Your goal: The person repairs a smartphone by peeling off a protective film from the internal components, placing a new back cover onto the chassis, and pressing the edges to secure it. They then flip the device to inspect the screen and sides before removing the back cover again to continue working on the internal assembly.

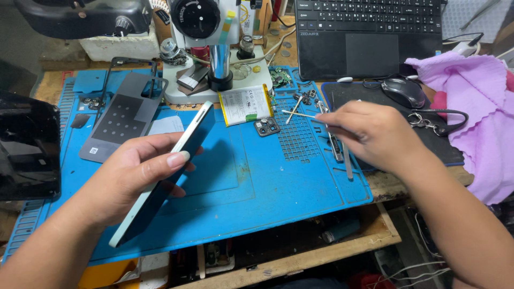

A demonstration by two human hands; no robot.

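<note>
Left hand (131, 179) grips the phone (163, 174) edge-on; right hand (369, 134) pinches a cotton swab (306, 114) (mid-cleaning, likely): next, swab must meet phone

1. The wooden table (383, 184) carries a blue work mat (257, 176).
2. On the mat lie a flat battery (245, 104), a small camera module (266, 127) and a grey back panel (120, 120).
3. A laptop (369, 35), a mouse (404, 92) on a dark pad (353, 93), and a microscope base (219, 80) stand behind.

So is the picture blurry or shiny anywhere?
Head view: mostly sharp; the slim pale-green phone in the left hand looks crisp, the right hand with the thin white swab slightly soft; glare on the black glossy screen; edges bend.
</note>
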